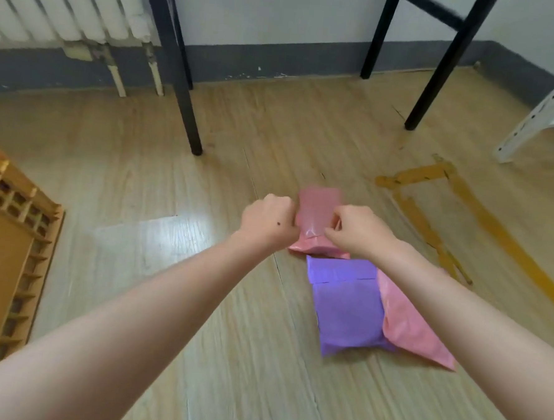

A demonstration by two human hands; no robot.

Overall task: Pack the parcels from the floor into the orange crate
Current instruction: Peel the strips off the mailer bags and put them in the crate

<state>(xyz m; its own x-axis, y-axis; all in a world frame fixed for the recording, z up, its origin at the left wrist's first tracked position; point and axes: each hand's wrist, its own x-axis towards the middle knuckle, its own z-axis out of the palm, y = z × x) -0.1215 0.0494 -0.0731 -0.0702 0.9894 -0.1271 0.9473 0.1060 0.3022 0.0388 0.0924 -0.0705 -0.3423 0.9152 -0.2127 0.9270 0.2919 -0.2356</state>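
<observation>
Pickup step: my left hand [268, 222] and right hand [355, 231] both pinch the far pink parcel [319, 206] — next I should lift it clear and carry it left to the orange crate [4, 242].

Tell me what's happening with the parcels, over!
Left hand and right hand both gripping far pink parcel. Purple parcel, near pink parcel lying on floor. Orange crate to the left, nothing between.
</observation>
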